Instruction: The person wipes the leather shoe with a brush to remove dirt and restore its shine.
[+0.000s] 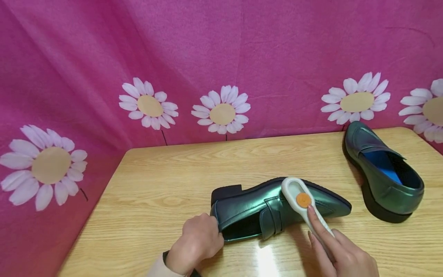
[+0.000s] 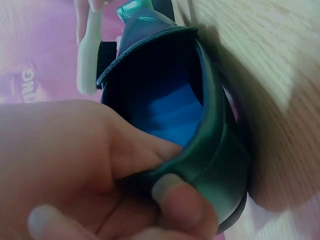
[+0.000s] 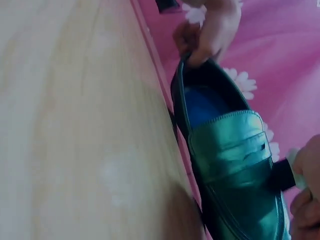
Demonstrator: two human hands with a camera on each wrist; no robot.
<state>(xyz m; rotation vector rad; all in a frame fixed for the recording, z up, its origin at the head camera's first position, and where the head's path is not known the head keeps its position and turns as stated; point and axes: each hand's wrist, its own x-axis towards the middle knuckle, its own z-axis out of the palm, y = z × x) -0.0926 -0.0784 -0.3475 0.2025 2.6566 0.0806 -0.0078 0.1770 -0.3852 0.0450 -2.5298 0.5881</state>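
Note:
A shiny dark-green loafer (image 1: 242, 209) is tipped on its side on the table, toe to the right and sole facing away. My left hand (image 1: 200, 235) grips its heel; in the left wrist view the thumb or a finger reaches inside the collar, over the blue insole (image 2: 172, 117). My right hand (image 1: 346, 252) holds a white-handled shoe brush (image 1: 288, 191) across the loafer's front part. The index fingertip is at the brush's orange button (image 1: 303, 200). In the right wrist view, dark bristles (image 3: 283, 176) meet the upper's side.
The matching loafer (image 1: 391, 192) stands upright at the table's right side, with a blue insole inside. A pink cloth (image 1: 277, 46) printed with white daisies hangs behind and to the left of the wooden table (image 1: 149, 181).

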